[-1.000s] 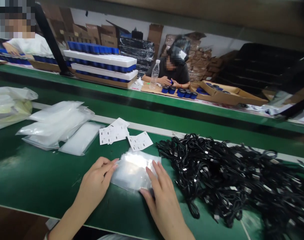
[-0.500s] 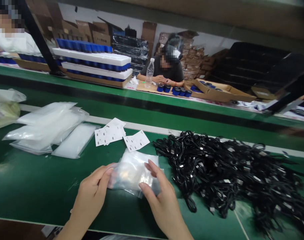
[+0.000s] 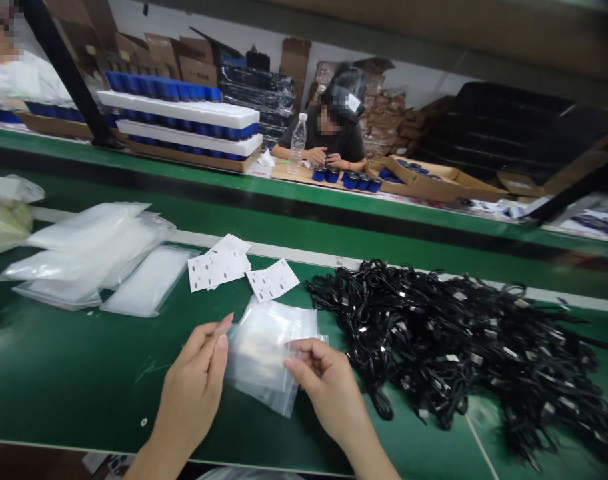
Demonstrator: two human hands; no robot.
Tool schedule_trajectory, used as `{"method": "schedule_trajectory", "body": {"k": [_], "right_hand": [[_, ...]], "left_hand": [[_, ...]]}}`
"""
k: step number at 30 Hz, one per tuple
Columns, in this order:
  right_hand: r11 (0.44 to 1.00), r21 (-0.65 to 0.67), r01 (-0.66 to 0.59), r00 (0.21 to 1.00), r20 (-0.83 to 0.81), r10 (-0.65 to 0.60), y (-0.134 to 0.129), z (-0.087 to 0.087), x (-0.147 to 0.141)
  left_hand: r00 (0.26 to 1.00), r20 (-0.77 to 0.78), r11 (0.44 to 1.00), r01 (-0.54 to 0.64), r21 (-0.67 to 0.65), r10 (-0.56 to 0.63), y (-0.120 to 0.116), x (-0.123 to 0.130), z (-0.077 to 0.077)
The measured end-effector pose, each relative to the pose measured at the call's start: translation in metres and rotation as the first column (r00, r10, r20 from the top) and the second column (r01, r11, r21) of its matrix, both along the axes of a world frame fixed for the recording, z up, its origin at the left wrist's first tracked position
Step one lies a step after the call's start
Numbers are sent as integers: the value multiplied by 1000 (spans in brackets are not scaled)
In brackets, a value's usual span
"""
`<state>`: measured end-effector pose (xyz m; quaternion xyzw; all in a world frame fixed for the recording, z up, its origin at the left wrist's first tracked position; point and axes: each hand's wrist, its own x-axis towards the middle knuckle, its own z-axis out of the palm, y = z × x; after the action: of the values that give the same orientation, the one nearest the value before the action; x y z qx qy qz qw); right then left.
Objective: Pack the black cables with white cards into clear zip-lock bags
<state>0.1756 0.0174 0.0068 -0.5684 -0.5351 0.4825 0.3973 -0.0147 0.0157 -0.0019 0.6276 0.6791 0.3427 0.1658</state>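
Observation:
A clear plastic zip bag lies between my hands, over more clear bags on the green tabletop. My left hand is closed on its left edge, thumb against fingers. At its right edge, my right hand pinches the plastic between thumb and forefinger. Just beyond the bags are white printed cards, with a second small pile of cards to the left. Right of my right hand spreads a big heap of black cables with metal plugs.
Stacked packs of frosted plastic bags lie on the left. Across the green workbench, a person in dark clothes sits by a water bottle and blue-and-black round parts. White foam trays hold blue parts.
My right hand has gone from spread fingers over the bag to a pinch on its right edge. The bag's lower right corner has shifted down and right.

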Motion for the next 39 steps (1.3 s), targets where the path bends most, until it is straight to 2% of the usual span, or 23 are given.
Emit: {"method": "schedule_trajectory", "body": {"k": [2, 5, 7, 9, 12, 14, 16, 18, 20, 22, 24, 25, 26, 28, 30, 31, 34, 36, 39], "right_hand": [[997, 71, 6, 987, 163, -17, 1, -4, 4], [957, 291, -13, 889, 442, -123, 0, -11, 5], [910, 414, 5, 854, 472, -219, -1, -12, 3], [906, 421, 50, 892, 389, -230, -3, -10, 0], [978, 199, 66, 992, 90, -85, -4, -2, -4], [1000, 18, 22, 984, -177, -18, -2, 3, -5], [994, -101, -33, 934, -358, -5, -1, 7, -5], [985, -164, -60, 909, -417, -14, 0, 8, -4], [981, -184, -57, 908, -418, -26, -1, 8, -3], [982, -184, -41, 916, -398, -37, -3, 7, -2], [983, -178, -40, 926, -376, -31, -5, 4, -4], [983, -175, -47, 932, -361, -20, -6, 3, -5], [984, -167, -56, 940, -340, -4, -7, 2, -7], [988, -131, -83, 957, -286, 42, -8, 1, -11], [993, -72, -97, 974, -214, 79, -9, 1, -14], [994, -40, -98, 981, -174, 90, -9, 1, -16], [995, 33, -95, 994, -45, 96, -11, 2, -18], [993, 56, -107, 994, 16, 106, -12, 1, -19], [988, 59, -140, 989, 52, 137, -11, 1, -20]], "left_hand": [[998, 56, 1000, -25, 14, 24, 0, -2, 1], [965, 257, 998, -35, -59, 49, -1, -4, 5], [909, 408, 991, -30, -132, 82, -1, -4, 9], [838, 533, 985, -32, -167, 117, -2, -1, 12], [737, 663, 981, -3, -192, 132, -5, 3, 16], [680, 721, 976, 35, -216, 136, -7, 5, 18], [654, 743, 969, 56, -240, 146, -9, 5, 19], [685, 715, 958, 88, -274, 142, -10, 3, 18], [786, 609, 960, 78, -268, 106, -11, -1, 16], [921, 377, 990, -46, -134, 94, -14, -5, 14], [986, 122, 987, -127, 103, 114, -20, -7, 12], [995, 39, 979, -98, 176, 92, -23, -6, 11], [1000, -5, 981, -21, 194, 23, -26, -5, 10], [983, 21, 977, 180, 117, -184, -32, 0, 8], [945, 133, 954, 301, 9, -299, -35, 8, 5], [934, 202, 952, 305, -27, -294, -36, 12, 3], [914, 369, 969, 224, -104, -172, -34, 20, 1], [909, 399, 974, 186, -132, -120, -33, 23, 2], [919, 361, 962, 224, -156, -156, -29, 22, 5]]}}
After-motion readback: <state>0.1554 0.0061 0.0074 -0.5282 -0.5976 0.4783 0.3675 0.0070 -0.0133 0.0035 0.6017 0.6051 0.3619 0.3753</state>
